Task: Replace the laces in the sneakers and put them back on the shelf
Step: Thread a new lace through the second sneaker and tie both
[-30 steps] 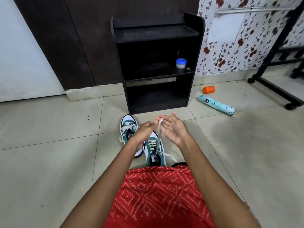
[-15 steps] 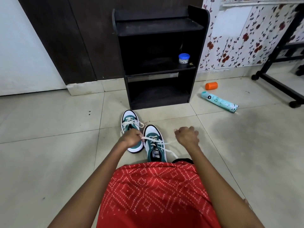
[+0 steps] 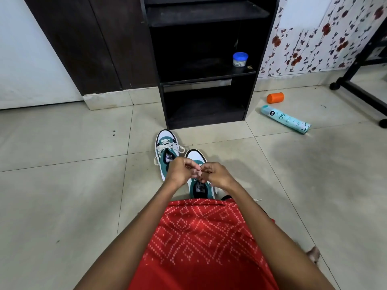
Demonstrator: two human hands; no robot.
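The near sneaker [image 3: 198, 188] lies on the floor [image 3: 62, 185] right in front of the knees, mostly under the hands, where both arms reach it without stretching; the left hand [image 3: 180, 171] and right hand [image 3: 216, 174] meet over its eyelets, fingers curled in and tips touching, which reads as a pinch on its lace, though the bit in the pinch is hidden; a pale strand that seems to be the lace [image 3: 219, 189] trails out at 4 o'clock of the right hand; holding the two ends close and high would suit crossing them for a knot, so I judge this shoe to be at the tying step; the far sneaker [image 3: 166, 141] sits just beside it at 11 o'clock, a loose bow [image 3: 167, 146] already across its tongue, probably set aside as finished; both shoes have their long axes running 6 to 12 o'clock, heels toward the person and toes toward the shelf [image 3: 207, 122] at 12 o'clock, so each could likely slide straight into the bottom bay; that bay looks dark and bare, while a blue-lidded jar [image 3: 240, 59] stands on the middle board; a teal can [image 3: 285, 119] lies on its side at 2 o'clock, well apart from the work.
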